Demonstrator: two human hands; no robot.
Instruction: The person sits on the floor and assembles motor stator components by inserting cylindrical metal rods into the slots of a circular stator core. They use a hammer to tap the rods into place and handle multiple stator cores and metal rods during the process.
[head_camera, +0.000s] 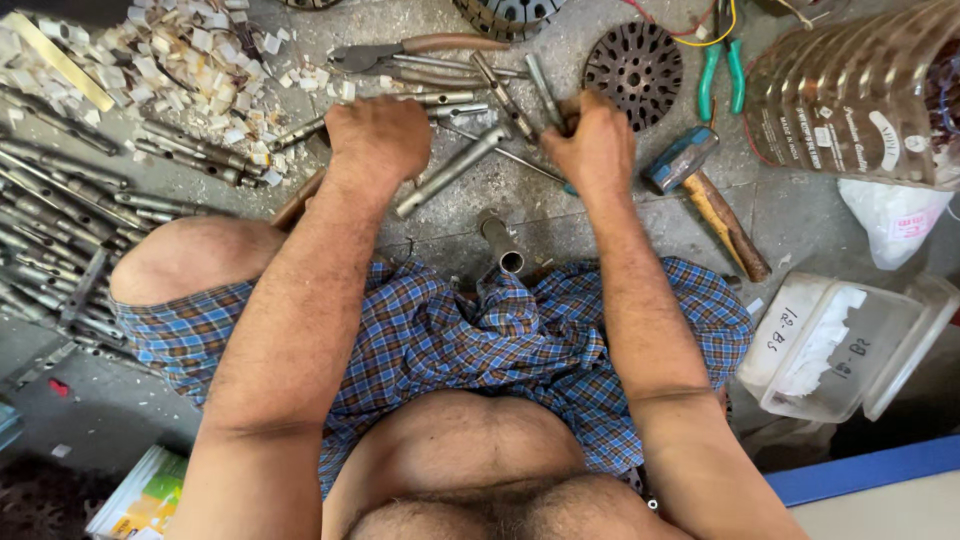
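We sit on the concrete floor (600, 215), both hands down among loose steel tools.

Left hand (378, 135): fingers curled under, fist-like, knuckles up. We cannot tell what it grips, if anything; a wooden handle (297, 203) shows just below the wrist, and the long tube socket wrench (450, 172) lies just beside the fingers toward the right hand.

Right hand (597, 145): fingers closed tight around a thin steel rod (545, 92) that sticks out past the knuckles, away from us. Another rod (503, 95) lies just beside those fingers on the left-hand side, touching or nearly so; we cannot tell which.

Between the two hands: a few more tube wrenches and rods, crossed over each other. Pliers with brown grips (420, 50) lie beyond the fingers of both hands, well apart from them.

Hammer with wooden handle (710, 195) lies just outside the right-hand fingers, head near the knuckles. Beyond it sit the round slotted rotor disc (633, 70) and the green-handled pliers (720, 70).

Short steel pipe (502, 245) stands up near our lap, behind both sets of fingers.

Outside the left-hand fingers: a row of tube wrenches (70, 200), and beyond that a pile of pale chips (170, 55).

Clear plastic box (840, 345) sits well out past the right arm.
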